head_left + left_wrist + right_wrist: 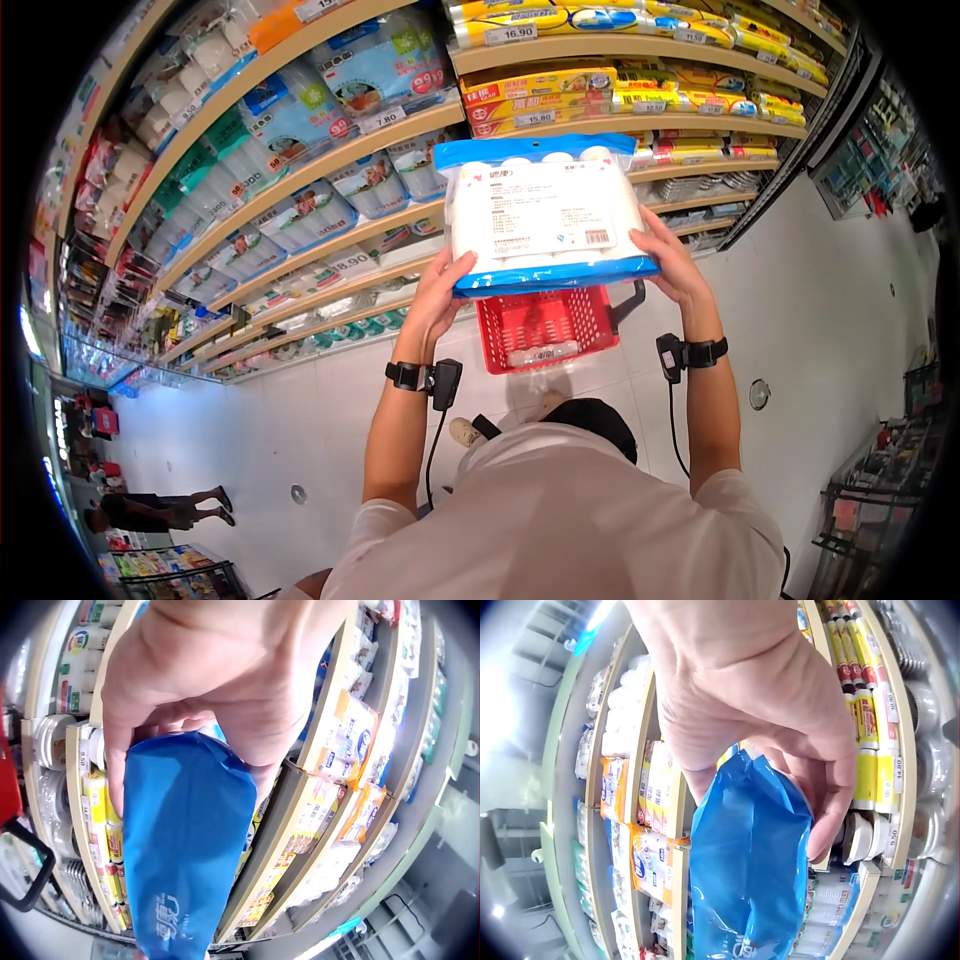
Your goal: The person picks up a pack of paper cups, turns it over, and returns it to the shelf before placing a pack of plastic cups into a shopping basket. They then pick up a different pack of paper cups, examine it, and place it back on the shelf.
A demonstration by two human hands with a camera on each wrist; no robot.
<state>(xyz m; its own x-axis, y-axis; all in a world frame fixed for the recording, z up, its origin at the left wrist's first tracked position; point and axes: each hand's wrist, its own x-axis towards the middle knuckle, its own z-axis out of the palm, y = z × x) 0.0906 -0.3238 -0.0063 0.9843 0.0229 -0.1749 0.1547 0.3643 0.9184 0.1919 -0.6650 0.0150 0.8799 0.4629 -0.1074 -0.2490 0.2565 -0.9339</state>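
A plastic-wrapped pack of white paper rolls (550,215) is held up in front of the shelves, its white printed panel with a barcode facing the head camera. Blue wrap runs along its top and bottom edges. My left hand (437,290) grips its left end, thumb on the printed side. On the opposite end my right hand (675,262) has the same grip. Each wrist view shows a blue end of the pack (187,840) between the thumb and fingers. Below the pack, partly covered by it, is a red shopping basket (490,335) with a clear-wrapped item (543,353) inside.
Curved-looking shelves (290,195) of cups and paper goods stand ahead and to the left. Yellow and red boxes (540,100) line the shelf behind the pack. Another person (165,510) is at the far left, and dark racks (880,490) stand at the right.
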